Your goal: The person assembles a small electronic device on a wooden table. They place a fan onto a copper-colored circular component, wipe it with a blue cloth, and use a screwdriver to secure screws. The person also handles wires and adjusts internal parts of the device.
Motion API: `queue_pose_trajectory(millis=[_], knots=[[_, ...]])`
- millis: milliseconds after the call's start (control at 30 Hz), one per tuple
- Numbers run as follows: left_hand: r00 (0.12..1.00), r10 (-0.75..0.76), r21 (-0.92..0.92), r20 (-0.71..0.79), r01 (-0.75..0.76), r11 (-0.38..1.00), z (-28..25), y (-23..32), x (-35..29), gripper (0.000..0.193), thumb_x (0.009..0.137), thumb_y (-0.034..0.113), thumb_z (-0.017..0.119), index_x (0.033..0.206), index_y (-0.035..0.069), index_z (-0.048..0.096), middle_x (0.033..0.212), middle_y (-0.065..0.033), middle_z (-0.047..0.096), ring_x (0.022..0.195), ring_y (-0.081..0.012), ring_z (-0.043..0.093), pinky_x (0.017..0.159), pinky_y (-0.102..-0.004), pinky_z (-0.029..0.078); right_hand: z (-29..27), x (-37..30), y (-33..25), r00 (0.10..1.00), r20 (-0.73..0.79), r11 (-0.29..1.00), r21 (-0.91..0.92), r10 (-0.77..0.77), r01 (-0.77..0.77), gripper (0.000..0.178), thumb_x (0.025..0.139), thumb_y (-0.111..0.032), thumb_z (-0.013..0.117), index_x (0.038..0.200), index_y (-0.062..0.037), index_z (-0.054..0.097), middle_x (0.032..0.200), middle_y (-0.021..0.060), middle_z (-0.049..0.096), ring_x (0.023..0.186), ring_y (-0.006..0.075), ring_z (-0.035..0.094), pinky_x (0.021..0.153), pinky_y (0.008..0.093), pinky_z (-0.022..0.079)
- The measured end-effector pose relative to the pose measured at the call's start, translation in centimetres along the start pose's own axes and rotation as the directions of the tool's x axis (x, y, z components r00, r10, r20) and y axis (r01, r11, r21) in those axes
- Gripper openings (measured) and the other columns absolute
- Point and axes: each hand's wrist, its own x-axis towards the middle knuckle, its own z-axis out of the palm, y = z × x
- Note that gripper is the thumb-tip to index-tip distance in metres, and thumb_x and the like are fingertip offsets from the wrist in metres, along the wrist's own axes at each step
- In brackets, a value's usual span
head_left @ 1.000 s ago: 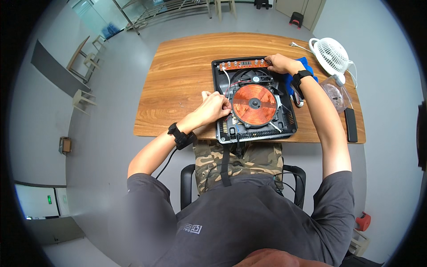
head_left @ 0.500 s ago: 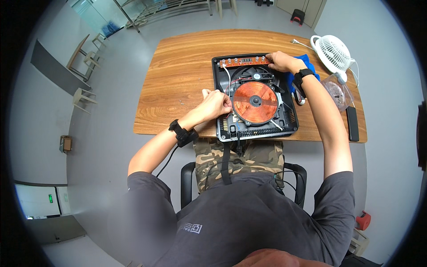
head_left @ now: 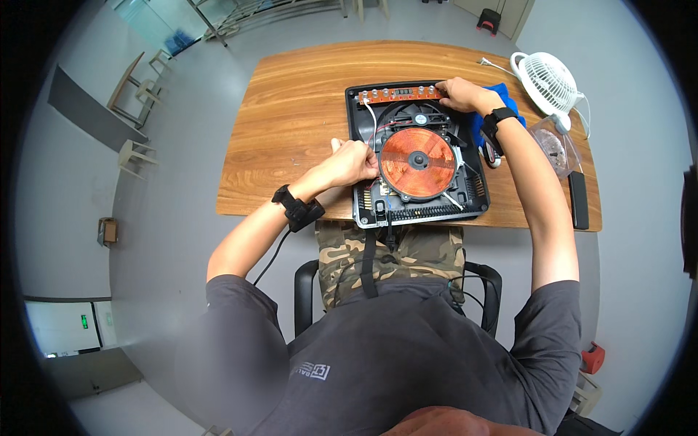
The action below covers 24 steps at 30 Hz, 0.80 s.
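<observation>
On the table in front of me lies an opened induction cooker [head_left: 476, 207], its black housing showing the parts inside. A round copper coil [head_left: 418, 182] sits in its middle, and a narrow orange circuit board [head_left: 385, 96] runs along the far edge. My left hand [head_left: 354, 161] is closed in a pinch at the coil's left edge, close to thin wires; whatever is between the fingertips is hidden. At the board's right end, my right hand [head_left: 462, 94] has its fingers closed on the board by the housing's far right corner.
Beside my right forearm are a blue cloth [head_left: 503, 98], a clear plastic container [head_left: 554, 149] and a black slab-like object [head_left: 578, 200]. A white fan [head_left: 545, 80] stands at the far right. The wooden table [head_left: 291, 94] ends just before my lap.
My left hand has shifted very slightly away from me along the coil's edge. The right hand stays at the board's end. The whole view has tilted a little.
</observation>
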Motion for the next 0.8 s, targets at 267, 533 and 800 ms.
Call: queue_pose_trajectory(millis=[267, 533, 800], knots=[[0.997, -0.012, 0.015, 0.077, 0.011, 1.0, -0.8, 0.4, 0.4, 0.021, 0.082, 0.028, 0.076, 0.077, 0.008, 0.075, 0.07, -0.0094, 0.071, 0.067, -0.023, 0.067, 0.08, -0.0401, 0.033, 0.2, 0.0, 0.3, 1.0, -0.005, 1.0, -0.018, -0.02, 0.02, 0.048, 0.091, -0.019, 0.064, 0.133, 0.0026, 0.058, 0.115, 0.0259, 0.069, 0.108, 0.042, 0.065, 0.096, 0.0442, 0.052], [0.998, 0.015, 0.02, 0.056, -0.016, 1.0, -0.6, 0.4, 0.1, 0.023, 0.081, 0.03, 0.077, 0.078, 0.007, 0.075, 0.071, -0.0085, 0.071, 0.068, -0.0215, 0.066, 0.083, -0.0406, 0.032, -0.1, 0.1, 0.2, 1.0, 0.008, 1.0, -0.029, -0.011, 0.011, 0.049, 0.092, -0.019, 0.063, 0.135, 0.0033, 0.058, 0.117, 0.0266, 0.069, 0.11, 0.0418, 0.065, 0.098, 0.0438, 0.051], [0.998, 0.051, 0.036, -0.03, -0.05, 0.998, 0.2, 0.3, -0.4, 0.022, 0.081, 0.028, 0.079, 0.076, 0.007, 0.074, 0.071, -0.0094, 0.072, 0.068, -0.0232, 0.068, 0.086, -0.0395, 0.031, -0.5, -0.1, -0.6, 1.0, 0.018, 1.0, -0.023, -0.015, 0.015, 0.038, 0.091, -0.018, 0.064, 0.123, 0.0018, 0.062, 0.11, 0.0249, 0.07, 0.105, 0.042, 0.066, 0.093, 0.0446, 0.052]])
